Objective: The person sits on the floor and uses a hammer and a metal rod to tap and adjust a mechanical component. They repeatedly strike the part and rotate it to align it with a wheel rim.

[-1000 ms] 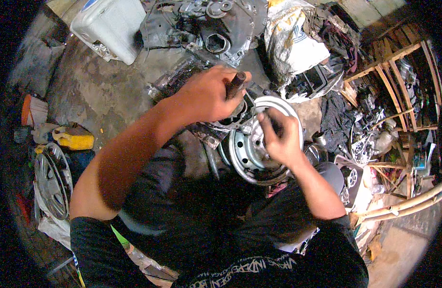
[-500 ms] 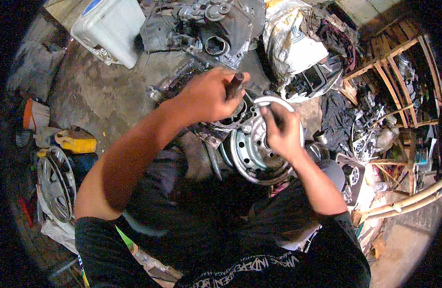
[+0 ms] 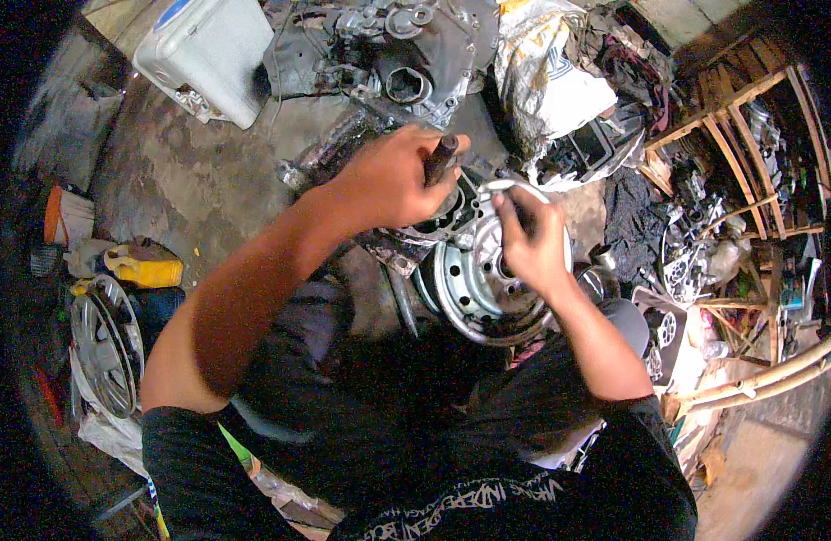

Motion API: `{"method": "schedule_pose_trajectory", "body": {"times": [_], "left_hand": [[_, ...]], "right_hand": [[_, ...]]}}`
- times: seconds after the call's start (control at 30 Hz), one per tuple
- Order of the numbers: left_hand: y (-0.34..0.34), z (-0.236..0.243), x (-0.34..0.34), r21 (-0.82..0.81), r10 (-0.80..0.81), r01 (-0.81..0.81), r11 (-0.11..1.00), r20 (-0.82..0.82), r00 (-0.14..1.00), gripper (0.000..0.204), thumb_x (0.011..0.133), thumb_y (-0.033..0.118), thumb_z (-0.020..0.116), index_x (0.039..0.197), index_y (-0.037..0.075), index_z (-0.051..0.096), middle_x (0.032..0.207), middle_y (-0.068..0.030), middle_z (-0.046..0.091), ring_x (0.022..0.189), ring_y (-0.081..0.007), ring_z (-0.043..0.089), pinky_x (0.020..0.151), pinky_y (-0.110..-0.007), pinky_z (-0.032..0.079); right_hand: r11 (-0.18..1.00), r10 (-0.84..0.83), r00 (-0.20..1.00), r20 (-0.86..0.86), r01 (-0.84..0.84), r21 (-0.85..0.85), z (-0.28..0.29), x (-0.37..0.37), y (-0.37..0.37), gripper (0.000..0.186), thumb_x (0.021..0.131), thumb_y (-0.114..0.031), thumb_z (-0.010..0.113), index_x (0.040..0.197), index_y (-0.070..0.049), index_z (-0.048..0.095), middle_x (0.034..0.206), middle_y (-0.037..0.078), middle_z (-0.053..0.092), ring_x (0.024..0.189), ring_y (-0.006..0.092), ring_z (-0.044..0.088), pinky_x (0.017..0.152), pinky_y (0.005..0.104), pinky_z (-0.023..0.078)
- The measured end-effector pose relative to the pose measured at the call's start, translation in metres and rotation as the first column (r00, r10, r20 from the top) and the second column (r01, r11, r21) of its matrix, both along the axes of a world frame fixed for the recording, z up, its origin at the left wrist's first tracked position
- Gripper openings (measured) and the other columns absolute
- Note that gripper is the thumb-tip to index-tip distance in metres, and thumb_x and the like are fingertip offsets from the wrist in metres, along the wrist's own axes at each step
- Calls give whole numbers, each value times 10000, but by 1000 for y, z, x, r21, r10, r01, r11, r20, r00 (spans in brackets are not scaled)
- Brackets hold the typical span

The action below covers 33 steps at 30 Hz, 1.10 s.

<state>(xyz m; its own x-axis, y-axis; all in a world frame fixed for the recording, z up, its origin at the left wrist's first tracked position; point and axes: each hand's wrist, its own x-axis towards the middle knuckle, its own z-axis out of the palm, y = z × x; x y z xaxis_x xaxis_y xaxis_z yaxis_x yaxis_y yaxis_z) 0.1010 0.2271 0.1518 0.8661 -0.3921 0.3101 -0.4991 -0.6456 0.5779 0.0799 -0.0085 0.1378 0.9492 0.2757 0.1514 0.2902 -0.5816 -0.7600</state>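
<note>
My left hand (image 3: 399, 178) is closed round a dark, round-ended rod or handle (image 3: 441, 159); its other end is hidden. The fist is above a greasy metal casting (image 3: 426, 227) with a holed flange, which looks like an engine or gearbox housing. To the right, my right hand (image 3: 534, 236) is curled at the upper part of a silver steel wheel rim (image 3: 474, 311), thumb and forefinger brought together. What those fingers grip, if anything, I cannot make out. The rim is tilted between my knees, against the casting.
A large oily gearbox housing (image 3: 379, 54) lies at the far side, beside a whitish plastic box (image 3: 208, 63). White sacks (image 3: 560, 90) and a wooden rack (image 3: 740, 135) of metal parts stand right. Wheel covers (image 3: 104, 347) and a yellow container (image 3: 145, 266) are left.
My right hand has shifted very slightly at the rim's upper part, and the rim has tipped a little. My left hand keeps its grip on the dark rod in nearly the same place.
</note>
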Motion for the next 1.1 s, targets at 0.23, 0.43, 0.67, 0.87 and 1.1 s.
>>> {"method": "schedule_pose_trajectory", "body": {"times": [0.23,0.43,0.67,0.87,1.1], "left_hand": [[-1,-4,4,-16,-14,15,1000,41,999,397,917,217,739,1269,53,657,1176,-237,685,1102,-414,660,978,-462,526],[-1,-3,1,-1,4,-4,1000,25,1000,400,915,219,735,1276,64,660,1202,-234,681,1110,-413,659,986,-463,525],[-3,3,1,27,-8,8,1000,11,1000,401,924,232,725,1278,54,661,1220,-236,677,1136,-415,649,1001,-468,517],[-1,-1,3,23,-6,5,1000,10,1000,407,930,243,718,1283,47,658,1226,-241,676,1158,-412,641,1020,-466,504],[-3,-1,0,20,18,-19,1000,10,1000,400,918,241,731,1257,39,662,1219,-233,681,1130,-420,651,992,-459,521]], "right_hand": [[994,0,994,109,-13,112,-12,10,-4,197,976,-132,626,868,27,665,690,259,620,624,416,652,584,449,467],[986,151,987,57,-155,56,-2,-11,-2,97,948,-70,629,923,9,680,701,248,631,599,393,660,566,437,483],[992,121,984,133,-126,29,-3,-17,-4,75,928,-62,644,925,7,674,648,258,610,595,421,667,552,457,486],[988,149,988,50,-150,29,1,-27,-6,88,933,-67,634,880,-1,658,685,244,642,588,407,675,546,451,494],[980,193,980,58,-195,34,3,-37,-5,113,931,-58,635,835,3,635,639,234,617,599,416,675,528,448,484]]}}
